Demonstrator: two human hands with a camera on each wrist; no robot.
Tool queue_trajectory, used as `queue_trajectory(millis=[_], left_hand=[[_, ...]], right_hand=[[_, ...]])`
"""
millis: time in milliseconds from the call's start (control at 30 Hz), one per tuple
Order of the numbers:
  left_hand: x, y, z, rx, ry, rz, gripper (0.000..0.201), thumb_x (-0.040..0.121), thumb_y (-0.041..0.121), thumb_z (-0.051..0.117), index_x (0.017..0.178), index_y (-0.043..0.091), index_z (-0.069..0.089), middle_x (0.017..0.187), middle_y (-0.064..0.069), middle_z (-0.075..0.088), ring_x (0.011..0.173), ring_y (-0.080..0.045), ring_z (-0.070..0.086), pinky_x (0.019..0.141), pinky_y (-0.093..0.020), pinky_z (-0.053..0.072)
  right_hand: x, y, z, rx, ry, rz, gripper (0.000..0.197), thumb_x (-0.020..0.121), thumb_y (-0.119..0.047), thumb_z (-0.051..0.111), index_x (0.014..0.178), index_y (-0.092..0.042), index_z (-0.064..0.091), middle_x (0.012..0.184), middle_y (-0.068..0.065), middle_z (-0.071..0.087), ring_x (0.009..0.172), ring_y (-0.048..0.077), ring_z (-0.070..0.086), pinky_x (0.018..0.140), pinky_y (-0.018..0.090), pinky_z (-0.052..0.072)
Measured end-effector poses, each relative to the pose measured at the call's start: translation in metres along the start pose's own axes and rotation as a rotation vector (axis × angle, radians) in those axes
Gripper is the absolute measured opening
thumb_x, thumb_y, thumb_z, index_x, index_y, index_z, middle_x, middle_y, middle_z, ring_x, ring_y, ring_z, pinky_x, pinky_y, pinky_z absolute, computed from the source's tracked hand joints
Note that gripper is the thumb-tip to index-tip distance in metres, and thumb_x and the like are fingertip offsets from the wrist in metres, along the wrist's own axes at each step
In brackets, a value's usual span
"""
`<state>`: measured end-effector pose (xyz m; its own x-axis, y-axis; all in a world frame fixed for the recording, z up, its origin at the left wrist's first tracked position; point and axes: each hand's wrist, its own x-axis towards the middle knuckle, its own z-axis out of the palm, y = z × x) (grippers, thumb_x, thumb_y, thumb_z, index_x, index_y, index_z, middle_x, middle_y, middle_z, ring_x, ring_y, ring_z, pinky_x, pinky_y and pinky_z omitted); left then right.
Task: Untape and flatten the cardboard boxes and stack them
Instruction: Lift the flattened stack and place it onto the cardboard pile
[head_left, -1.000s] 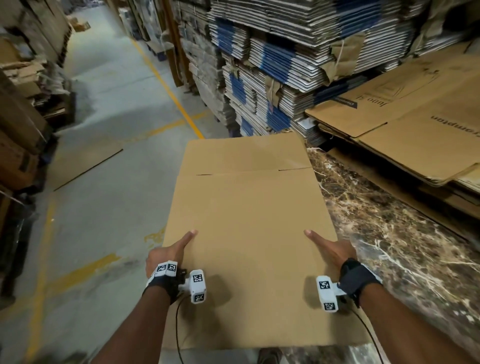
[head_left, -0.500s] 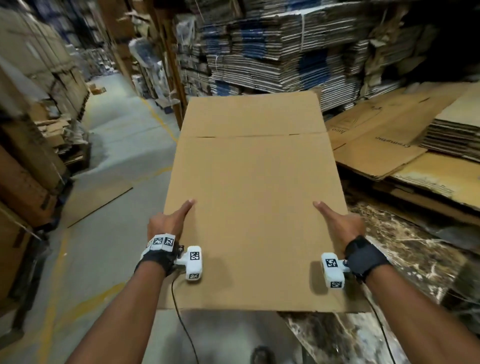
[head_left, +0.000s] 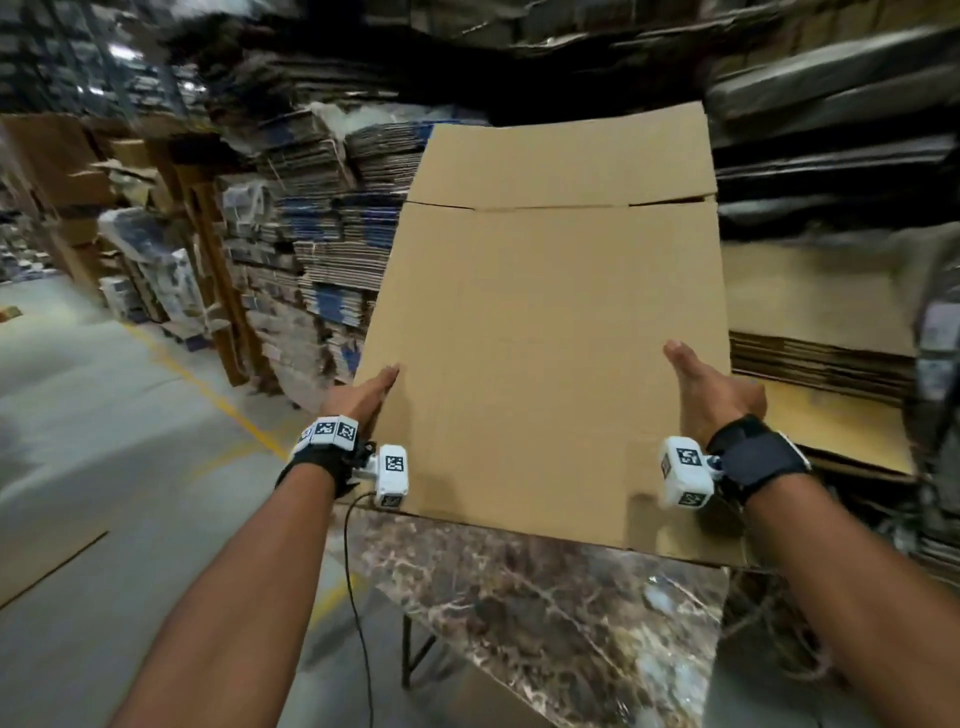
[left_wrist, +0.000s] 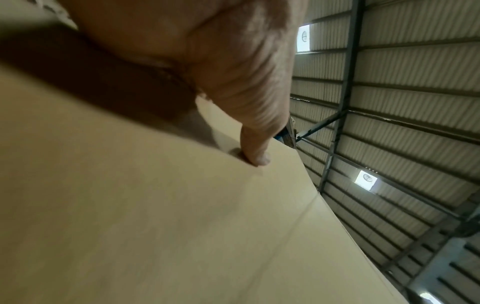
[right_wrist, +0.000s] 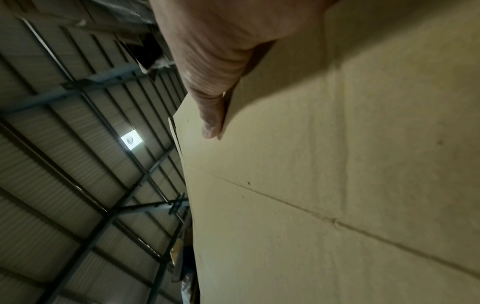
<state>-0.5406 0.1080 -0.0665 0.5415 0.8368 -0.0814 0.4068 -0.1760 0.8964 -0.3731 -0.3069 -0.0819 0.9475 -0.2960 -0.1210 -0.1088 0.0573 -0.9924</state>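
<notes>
A flattened brown cardboard box (head_left: 545, 338) hangs tilted in the air above the marble table (head_left: 545, 613), its far flaps raised. My left hand (head_left: 363, 397) grips its left edge and my right hand (head_left: 711, 387) grips its right edge. Each thumb lies on top; the other fingers are hidden under the board. In the left wrist view the thumb (left_wrist: 255, 152) presses on the cardboard (left_wrist: 155, 216). The right wrist view has the thumb (right_wrist: 211, 115) lying along the board's edge (right_wrist: 337, 164).
A low stack of flattened boxes (head_left: 821, 358) lies at the right, beyond the held board. Tall piles of bundled cardboard (head_left: 322, 249) stand behind and to the left. A grey floor with a yellow line (head_left: 208, 384) runs along the left.
The board has come up off the table and swung to the right, with both hands keeping their hold on its edges. The view has turned right toward the stack.
</notes>
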Motion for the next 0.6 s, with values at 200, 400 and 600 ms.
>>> queue_trajectory(millis=[200, 400, 600], left_hand=[[-0.027, 0.048, 0.042, 0.032, 0.043, 0.148, 0.097, 0.054, 0.09, 0.069, 0.095, 0.002, 0.068, 0.097, -0.013, 0.068, 0.086, -0.033, 0.064, 0.079, -0.038, 0.054], [-0.031, 0.082, 0.074, -0.098, -0.003, 0.153, 0.106, 0.04, 0.095, 0.069, 0.094, 0.005, 0.068, 0.097, -0.014, 0.068, 0.08, -0.031, 0.063, 0.07, -0.038, 0.047], [-0.041, 0.116, 0.133, -0.258, -0.018, 0.133, 0.1, 0.023, 0.094, 0.078, 0.076, 0.01, 0.069, 0.091, -0.01, 0.073, 0.084, -0.033, 0.07, 0.079, -0.04, 0.059]], right_hand=[[0.026, -0.029, -0.052, 0.016, -0.027, -0.028, 0.08, 0.035, -0.073, 0.089, 0.08, -0.011, 0.069, 0.1, 0.005, 0.076, 0.084, 0.024, 0.071, 0.082, 0.035, 0.058], [0.033, -0.059, -0.11, 0.067, -0.355, -0.045, 0.088, 0.051, -0.056, 0.096, 0.122, -0.012, 0.069, 0.13, 0.005, 0.067, 0.098, 0.018, 0.068, 0.064, 0.03, 0.056], [0.034, 0.002, -0.144, -0.048, -0.17, 0.009, 0.073, 0.086, -0.061, 0.069, 0.141, -0.014, 0.057, 0.149, 0.01, 0.05, 0.141, 0.034, 0.041, 0.117, 0.051, 0.031]])
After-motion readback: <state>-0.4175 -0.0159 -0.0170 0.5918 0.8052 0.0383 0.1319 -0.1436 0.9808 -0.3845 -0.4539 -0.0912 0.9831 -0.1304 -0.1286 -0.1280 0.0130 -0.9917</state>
